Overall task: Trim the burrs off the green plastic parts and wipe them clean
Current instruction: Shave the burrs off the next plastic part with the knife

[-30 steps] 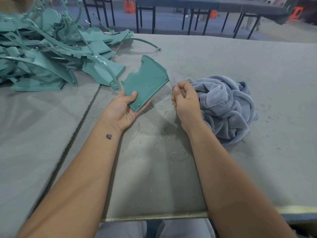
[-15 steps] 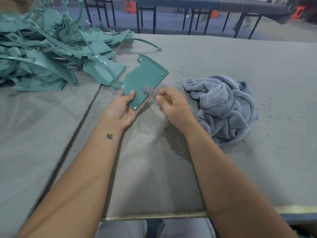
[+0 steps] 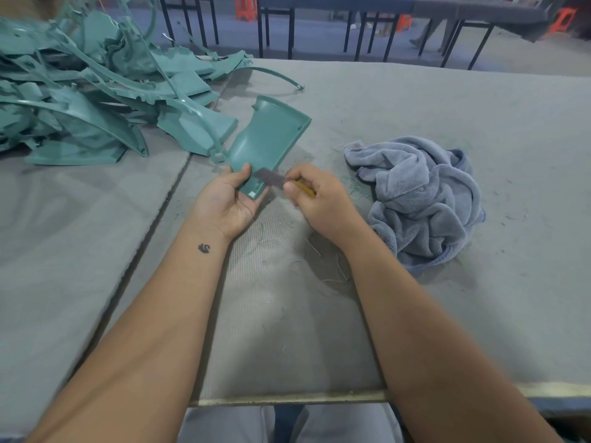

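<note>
My left hand [image 3: 228, 199] grips the near end of a green plastic part [image 3: 267, 139], a curved panel held tilted just above the grey table [image 3: 447, 116], thumb on its inner face. My right hand [image 3: 319, 199] is closed on a small knife with a yellow handle [image 3: 305, 188]; its flat grey blade [image 3: 270, 179] lies against the part's near edge, right beside my left thumb. A crumpled blue-grey towel [image 3: 425, 196] lies on the table just right of my right hand.
A big heap of green plastic parts [image 3: 89, 100] fills the far left of the table. Thin green shavings [image 3: 319, 266] litter the felt between my forearms. A seam [image 3: 153, 225] runs between two table sections. Dark table frames and orange stools stand beyond the far edge.
My right hand has swung the blade from the part's right edge near the towel down to its near end. The part has turned so its hollow inner face shows.
</note>
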`<action>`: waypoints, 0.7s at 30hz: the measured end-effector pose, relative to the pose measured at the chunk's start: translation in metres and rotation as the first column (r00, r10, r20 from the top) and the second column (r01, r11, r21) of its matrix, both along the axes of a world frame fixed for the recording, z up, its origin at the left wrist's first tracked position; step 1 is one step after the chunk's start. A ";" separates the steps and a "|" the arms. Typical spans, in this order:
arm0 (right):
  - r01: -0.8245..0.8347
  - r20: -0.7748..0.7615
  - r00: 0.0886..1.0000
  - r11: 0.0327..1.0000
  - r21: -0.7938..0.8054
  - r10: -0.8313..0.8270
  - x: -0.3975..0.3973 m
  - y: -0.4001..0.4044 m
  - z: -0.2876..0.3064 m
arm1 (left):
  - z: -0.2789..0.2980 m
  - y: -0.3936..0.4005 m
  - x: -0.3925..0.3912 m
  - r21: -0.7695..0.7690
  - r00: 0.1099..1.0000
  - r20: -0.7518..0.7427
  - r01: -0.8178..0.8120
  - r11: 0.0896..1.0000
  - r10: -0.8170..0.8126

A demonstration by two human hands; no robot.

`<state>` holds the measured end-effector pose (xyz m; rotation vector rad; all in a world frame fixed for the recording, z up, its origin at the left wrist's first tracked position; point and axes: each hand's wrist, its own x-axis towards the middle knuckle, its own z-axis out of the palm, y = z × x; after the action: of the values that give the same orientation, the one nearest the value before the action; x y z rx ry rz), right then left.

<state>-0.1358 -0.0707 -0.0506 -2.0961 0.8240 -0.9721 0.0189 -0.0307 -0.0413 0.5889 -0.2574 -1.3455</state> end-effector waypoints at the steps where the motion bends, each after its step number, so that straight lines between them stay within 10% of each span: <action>1: 0.031 0.044 0.999 0.999 0.014 -0.032 -0.001 0.000 0.001 | 0.000 0.000 -0.001 -0.001 1.000 0.005 0.010 1.000 -0.010; 8: -0.008 -0.177 0.984 1.000 -0.021 0.004 0.001 0.005 0.002 | 0.000 0.000 -0.001 -0.005 1.000 -0.010 -0.007 1.000 0.007; 13: 0.143 0.052 0.988 0.989 0.021 -0.144 -0.005 0.003 0.005 | -0.001 0.001 -0.001 -0.004 0.999 -0.014 0.031 1.000 -0.031; 21: 0.116 -0.064 0.992 0.992 0.040 -0.113 -0.006 0.004 0.006 | -0.001 0.001 -0.002 -0.006 0.999 0.035 0.028 1.000 -0.028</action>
<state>-0.1420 -0.0667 -0.0443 -2.0689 0.9978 -0.9443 0.0167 -0.0296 -0.0425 0.6059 -0.2988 -1.3623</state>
